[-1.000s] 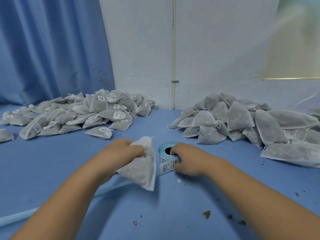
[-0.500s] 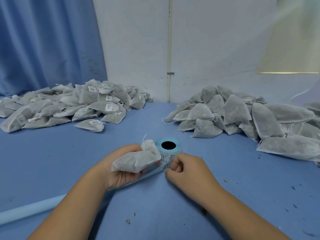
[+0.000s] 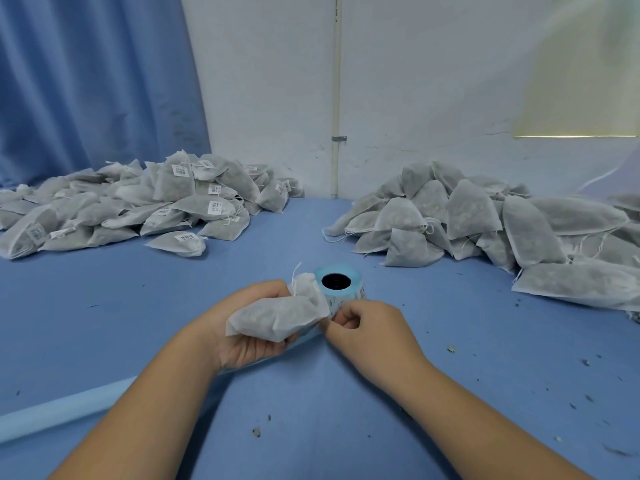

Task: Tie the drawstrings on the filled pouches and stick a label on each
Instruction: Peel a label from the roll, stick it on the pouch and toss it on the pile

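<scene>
In the head view, the likeliest slip is at the label [image 3: 335, 304]. It is small and sticky, and if it peels crooked off the label roll [image 3: 341, 284] it may fold on itself, cling to a fingertip, or tear at the corner. The roll stands loose on the tabletop [image 3: 138, 323], so a sideways pull could tip or drag it instead of freeing the label. The pouch [image 3: 277, 315] is soft and bulging, which gives a poor flat face, and a label pressed over a crease would probably lift later. The drawstring [image 3: 295, 271] sticks up from the gathered neck, and I cannot tell whether it is knotted; if it is not, the filling could spill once the pouch is tossed aside. The left hand [image 3: 249, 327] lies palm up above the middle of the tabletop, toward its near edge, with its fingers wrapped under and around the pouch so the neck points at the roll. The right hand [image 3: 367, 332] sits just right of it, knuckles up and fingers curled tight, with thumb and forefinger pinching at the label on the near face of the roll; whether the label is already free is hidden by the fingers. Labelled pouches [image 3: 138, 206] are heaped toward the far left corner and unlabelled ones [image 3: 485, 223] toward the far right edge, both well apart from the hands.
</scene>
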`<state>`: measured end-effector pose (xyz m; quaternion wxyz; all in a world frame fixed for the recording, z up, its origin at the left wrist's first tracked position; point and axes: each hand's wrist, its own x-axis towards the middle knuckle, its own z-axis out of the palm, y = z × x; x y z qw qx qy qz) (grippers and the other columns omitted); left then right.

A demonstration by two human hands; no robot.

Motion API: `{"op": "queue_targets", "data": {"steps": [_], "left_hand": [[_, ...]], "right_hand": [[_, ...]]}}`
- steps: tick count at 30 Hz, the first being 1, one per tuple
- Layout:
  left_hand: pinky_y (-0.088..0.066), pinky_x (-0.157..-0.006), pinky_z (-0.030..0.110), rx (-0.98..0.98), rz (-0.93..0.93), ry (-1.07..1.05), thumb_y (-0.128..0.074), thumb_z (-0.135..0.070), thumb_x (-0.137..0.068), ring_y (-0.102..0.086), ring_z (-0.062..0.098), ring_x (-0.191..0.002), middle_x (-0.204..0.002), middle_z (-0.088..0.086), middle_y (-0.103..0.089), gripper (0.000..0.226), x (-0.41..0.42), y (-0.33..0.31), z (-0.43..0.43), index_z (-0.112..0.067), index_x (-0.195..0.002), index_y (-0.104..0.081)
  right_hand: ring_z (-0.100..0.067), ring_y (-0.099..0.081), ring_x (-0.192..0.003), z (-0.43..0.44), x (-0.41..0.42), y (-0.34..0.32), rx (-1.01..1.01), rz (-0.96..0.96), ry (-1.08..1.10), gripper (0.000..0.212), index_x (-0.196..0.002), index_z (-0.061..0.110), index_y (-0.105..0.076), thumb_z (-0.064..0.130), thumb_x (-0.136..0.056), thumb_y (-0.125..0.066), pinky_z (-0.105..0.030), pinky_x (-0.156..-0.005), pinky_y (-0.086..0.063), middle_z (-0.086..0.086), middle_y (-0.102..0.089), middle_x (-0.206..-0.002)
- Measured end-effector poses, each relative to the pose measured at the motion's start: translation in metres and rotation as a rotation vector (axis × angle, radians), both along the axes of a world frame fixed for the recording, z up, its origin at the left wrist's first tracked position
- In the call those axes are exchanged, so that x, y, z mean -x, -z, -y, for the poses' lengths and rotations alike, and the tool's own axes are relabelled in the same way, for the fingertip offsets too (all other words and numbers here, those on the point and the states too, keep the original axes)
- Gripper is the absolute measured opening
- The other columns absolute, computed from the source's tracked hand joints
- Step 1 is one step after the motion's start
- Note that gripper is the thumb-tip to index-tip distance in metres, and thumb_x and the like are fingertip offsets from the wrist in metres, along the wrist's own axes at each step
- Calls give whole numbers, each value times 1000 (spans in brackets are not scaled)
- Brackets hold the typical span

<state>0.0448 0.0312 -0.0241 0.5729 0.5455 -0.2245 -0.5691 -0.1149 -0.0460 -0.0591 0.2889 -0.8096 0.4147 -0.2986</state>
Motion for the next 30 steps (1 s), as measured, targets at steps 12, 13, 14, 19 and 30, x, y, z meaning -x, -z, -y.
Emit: {"op": "queue_targets", "data": {"steps": [12, 13, 14, 19, 30], "left_hand": [[-38, -36, 17, 18, 24, 16, -39, 11, -83, -44, 20, -44, -58, 9, -44, 26, -3, 2, 1, -4, -63, -47], [-37, -36, 17, 10, 22, 22, -43, 10, -77, -42, 19, -44, -59, 8, -41, 22, -1, 0, 1, -6, -62, -46], [-36, -35, 17, 9, 22, 28, -47, 8, -68, -40, 18, -44, -59, 7, -39, 17, 0, -2, 0, -7, -60, -46], [-39, -34, 17, 36, 60, 58, -52, 3, -55, -46, 18, -38, -54, 9, -44, 11, 0, -5, -6, -3, -47, -55], [-41, -36, 20, -83, 29, 105, -56, -4, -59, -47, 17, -41, -56, 8, -44, 6, -15, 12, 1, -4, -53, -55]], "right_hand": [[-11, -45, -56, -4, 0, -3, 23, 13, -6, 36, -56, 16, -56, 40, -81, -66, -29, -56, -40, 0, -54, -56], [-11, -45, -56, -5, 0, -2, 21, 12, -11, 32, -59, 16, -59, 38, -81, -65, -28, -56, -40, -2, -57, -58], [-10, -46, -56, -5, 1, -2, 16, 13, -15, 27, -60, 17, -62, 35, -80, -65, -28, -57, -41, 0, -58, -59], [-8, -51, -62, -4, 6, -2, 16, 6, -14, 17, -62, 23, -59, 20, -79, -60, -25, -62, -45, 10, -57, -62], [4, -47, -51, 8, 27, -11, -88, -32, -168, 13, -63, 20, -59, 16, -75, -64, -9, -49, -37, 16, -53, -56]]}}
